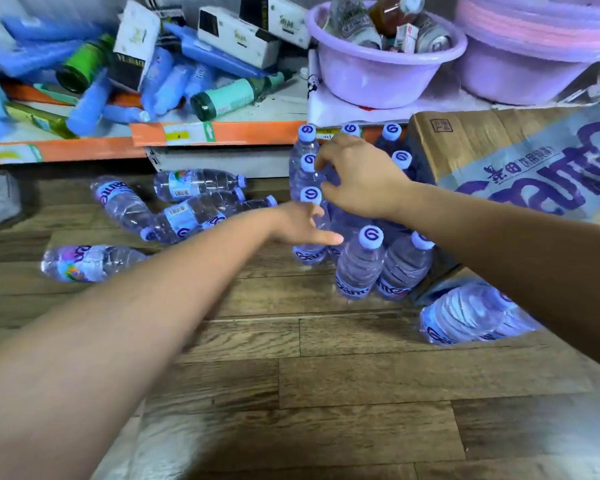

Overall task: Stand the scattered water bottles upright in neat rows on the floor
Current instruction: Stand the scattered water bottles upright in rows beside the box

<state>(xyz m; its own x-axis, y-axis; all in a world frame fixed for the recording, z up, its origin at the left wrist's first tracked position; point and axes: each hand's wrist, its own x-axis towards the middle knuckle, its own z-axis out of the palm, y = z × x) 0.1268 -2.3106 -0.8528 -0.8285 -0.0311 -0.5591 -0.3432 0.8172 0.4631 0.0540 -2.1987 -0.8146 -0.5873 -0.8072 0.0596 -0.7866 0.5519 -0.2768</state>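
The right hand (357,178) is cupped over the upright water bottles (359,265) beside the cardboard carton (499,150); whether it grips one cannot be told. The left hand (305,225) lies spread and empty against a front bottle. A nudge could topple the close-packed rows; fallen bottles (187,206) remain left on the wooden floor (326,375), their labels partly reading "Gante".

Bare wooden floor (326,393) lay open in front of me, wide enough for either arm. To my left, fallen bottles (187,202) cluttered the boards. Ahead, upright bottles (359,265) stood packed against a cardboard box (482,143), which walled off the right, another bottle (465,317) lying at its foot.
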